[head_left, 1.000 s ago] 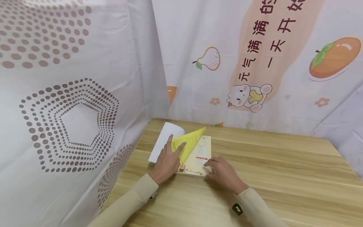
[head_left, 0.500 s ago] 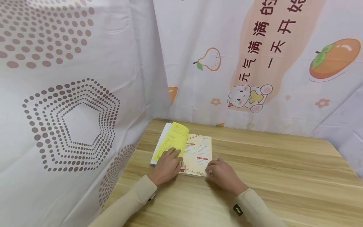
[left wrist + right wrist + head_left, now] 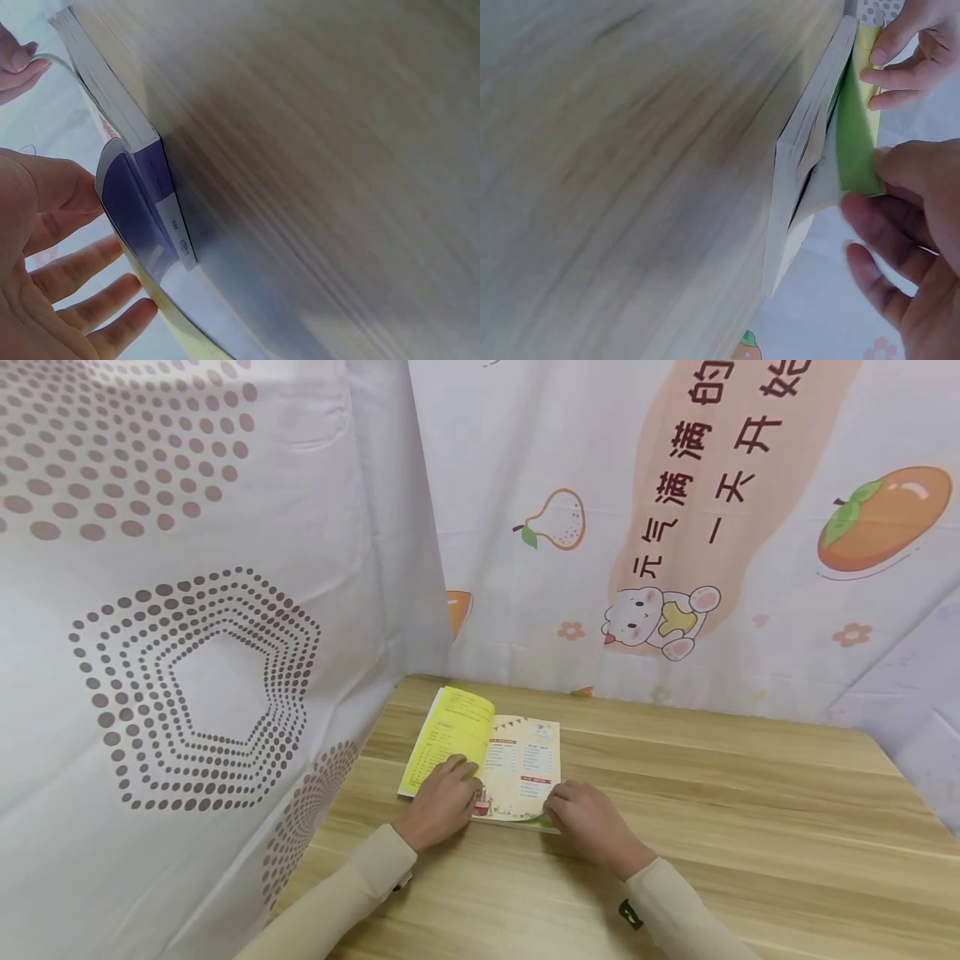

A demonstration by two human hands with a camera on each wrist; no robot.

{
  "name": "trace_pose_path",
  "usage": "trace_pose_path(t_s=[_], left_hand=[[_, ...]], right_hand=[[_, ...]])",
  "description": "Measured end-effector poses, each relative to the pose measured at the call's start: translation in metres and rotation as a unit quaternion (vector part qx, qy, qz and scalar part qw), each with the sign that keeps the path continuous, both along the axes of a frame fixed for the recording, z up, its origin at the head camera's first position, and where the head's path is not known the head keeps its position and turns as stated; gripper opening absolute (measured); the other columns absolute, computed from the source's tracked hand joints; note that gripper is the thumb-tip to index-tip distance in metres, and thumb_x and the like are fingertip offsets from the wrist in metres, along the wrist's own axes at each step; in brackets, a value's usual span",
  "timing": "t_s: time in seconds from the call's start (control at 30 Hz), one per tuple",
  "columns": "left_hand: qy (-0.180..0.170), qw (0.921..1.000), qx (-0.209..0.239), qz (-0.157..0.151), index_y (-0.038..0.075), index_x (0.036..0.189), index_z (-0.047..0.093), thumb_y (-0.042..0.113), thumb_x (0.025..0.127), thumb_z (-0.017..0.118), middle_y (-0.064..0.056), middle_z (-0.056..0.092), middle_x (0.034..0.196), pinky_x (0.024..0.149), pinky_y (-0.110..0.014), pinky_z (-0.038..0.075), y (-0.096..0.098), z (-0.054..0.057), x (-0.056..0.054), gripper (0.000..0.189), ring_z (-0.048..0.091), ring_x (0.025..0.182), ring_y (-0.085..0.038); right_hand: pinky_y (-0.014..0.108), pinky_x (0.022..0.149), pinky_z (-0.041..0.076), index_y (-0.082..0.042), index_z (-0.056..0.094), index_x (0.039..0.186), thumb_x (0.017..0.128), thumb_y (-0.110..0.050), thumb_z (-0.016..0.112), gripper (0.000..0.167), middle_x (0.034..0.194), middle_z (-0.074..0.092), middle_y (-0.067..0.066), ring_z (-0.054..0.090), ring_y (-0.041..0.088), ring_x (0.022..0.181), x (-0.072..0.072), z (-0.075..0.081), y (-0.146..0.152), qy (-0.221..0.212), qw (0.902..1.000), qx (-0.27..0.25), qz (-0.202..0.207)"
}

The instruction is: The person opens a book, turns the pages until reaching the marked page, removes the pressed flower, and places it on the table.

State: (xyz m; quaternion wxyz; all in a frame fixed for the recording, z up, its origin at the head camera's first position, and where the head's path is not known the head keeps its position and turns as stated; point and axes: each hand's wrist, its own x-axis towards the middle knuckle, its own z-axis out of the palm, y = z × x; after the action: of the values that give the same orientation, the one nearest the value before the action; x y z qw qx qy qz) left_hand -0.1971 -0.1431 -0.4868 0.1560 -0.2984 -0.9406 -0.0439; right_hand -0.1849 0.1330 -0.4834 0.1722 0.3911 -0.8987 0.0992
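Observation:
An open book lies on the wooden table, its yellow inner leaf folded over to the left and a printed contents page facing up on the right. My left hand rests on the yellow leaf near the fold, fingers fairly straight; the left wrist view shows their tips against the bent cover. At the page's lower right corner, my right hand pinches a lifted leaf between thumb and fingers. Its green underside shows in the right wrist view, raised from the thick page block.
The wooden table extends to the right of the book. A patterned white curtain hangs close on the left, and a printed cloth hangs behind the table's far edge.
The yellow leaf has swung over to the left and now lies flatter under my left hand. My right hand has taken hold of the contents page's lower right corner and lifted it.

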Motion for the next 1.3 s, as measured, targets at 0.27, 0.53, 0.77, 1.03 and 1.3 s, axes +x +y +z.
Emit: trace_pose_path(t_s=[0.27,0.53,0.77,1.03,1.3], left_hand=[[-0.010,0.9997,0.006,-0.020,0.015,0.086,0.076,0.033,0.097,0.072,-0.004,0.067,0.102,0.092,-0.040,0.054,0.001,-0.001,0.001,0.021,0.060,0.106,-0.028],[-0.020,0.9996,-0.020,-0.004,0.020,0.078,0.063,0.072,0.078,0.072,0.002,0.054,0.093,0.077,-0.034,0.049,0.006,0.000,0.001,0.053,0.053,0.098,-0.024],[-0.003,0.9999,-0.015,0.007,0.021,0.074,0.060,0.055,0.091,0.073,0.000,0.058,0.091,0.074,-0.036,0.052,0.008,0.000,0.003,0.040,0.057,0.097,-0.026],[0.025,0.9988,0.017,0.038,-0.010,0.140,0.051,0.020,0.099,0.062,-0.016,0.072,0.101,0.069,-0.036,0.059,0.007,-0.002,0.000,0.052,0.068,0.091,-0.027],[0.076,0.9911,0.102,0.039,0.010,0.165,0.018,0.009,0.083,0.075,-0.035,0.029,0.156,0.101,-0.052,0.049,0.004,-0.001,-0.005,0.100,0.043,0.134,-0.046]], right_hand=[[0.029,0.068,0.055,-0.014,0.073,0.080,0.083,-0.002,0.080,0.014,0.082,0.068,-0.007,0.061,0.009,0.077,-0.002,-0.001,-0.001,0.021,0.9992,-0.033,0.006],[0.025,0.065,0.054,-0.018,0.075,0.079,0.080,-0.008,0.087,0.016,0.082,0.066,-0.010,0.060,0.005,0.077,-0.002,0.001,0.000,-0.013,0.9964,-0.075,-0.036],[0.023,0.061,0.049,-0.017,0.076,0.093,0.082,-0.015,0.088,0.016,0.093,0.071,-0.006,0.057,0.006,0.072,0.001,0.009,0.000,-0.053,0.9857,-0.148,-0.061],[0.023,0.059,0.046,-0.010,0.070,0.127,0.085,-0.017,0.086,0.046,0.113,0.068,0.003,0.052,0.005,0.070,0.001,0.009,0.003,-0.120,0.9689,-0.173,-0.130],[0.037,0.076,0.058,-0.010,0.076,0.111,0.087,-0.022,0.084,0.028,0.111,0.069,0.002,0.063,0.013,0.087,0.004,-0.003,0.002,-0.132,0.9825,-0.084,-0.102]])
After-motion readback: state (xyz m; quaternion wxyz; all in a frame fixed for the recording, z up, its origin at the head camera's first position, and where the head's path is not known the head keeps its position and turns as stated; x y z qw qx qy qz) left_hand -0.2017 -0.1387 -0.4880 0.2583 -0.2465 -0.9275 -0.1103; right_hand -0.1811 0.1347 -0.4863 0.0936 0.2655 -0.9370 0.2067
